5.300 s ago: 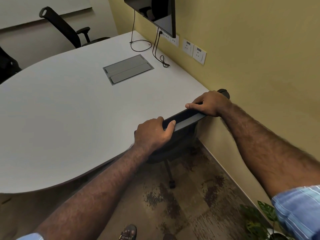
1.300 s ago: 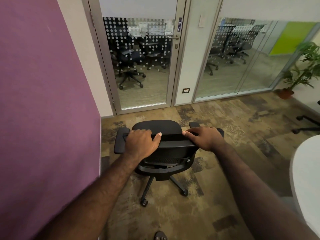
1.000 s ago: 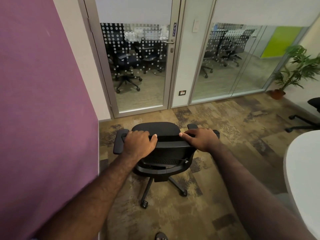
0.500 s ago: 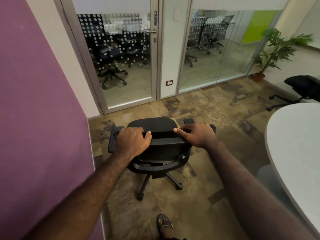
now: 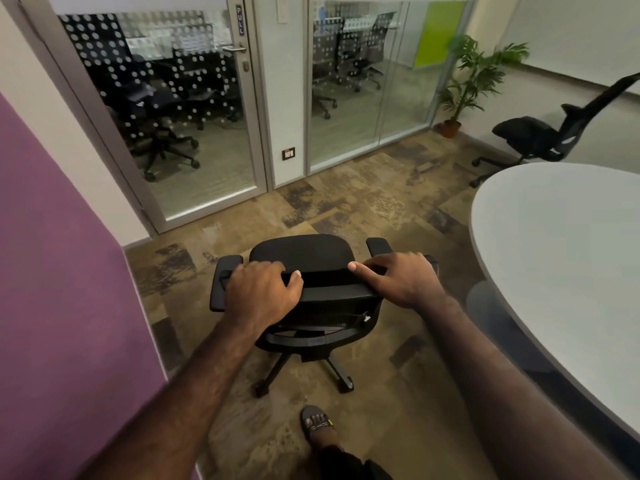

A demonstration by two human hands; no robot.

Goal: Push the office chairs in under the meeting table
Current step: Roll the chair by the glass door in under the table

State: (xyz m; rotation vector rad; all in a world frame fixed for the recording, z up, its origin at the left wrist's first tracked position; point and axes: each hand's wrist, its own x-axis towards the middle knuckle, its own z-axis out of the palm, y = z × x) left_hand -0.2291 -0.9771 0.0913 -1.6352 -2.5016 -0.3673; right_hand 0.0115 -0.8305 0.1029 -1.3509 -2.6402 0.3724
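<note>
A: What lies at the left?
B: A purple wall; beside it, the left hand is clamped over the top edge of the black office chair, fingers curled forward.

A: And the right hand?
B: It grips the same backrest edge, forefinger stretched along it; the chair stands on the carpet, facing the glass door, apart from the white tabletop at the right.

A: Beyond that?
B: A second chair stands past the tabletop; a potted plant is nearby.
</note>
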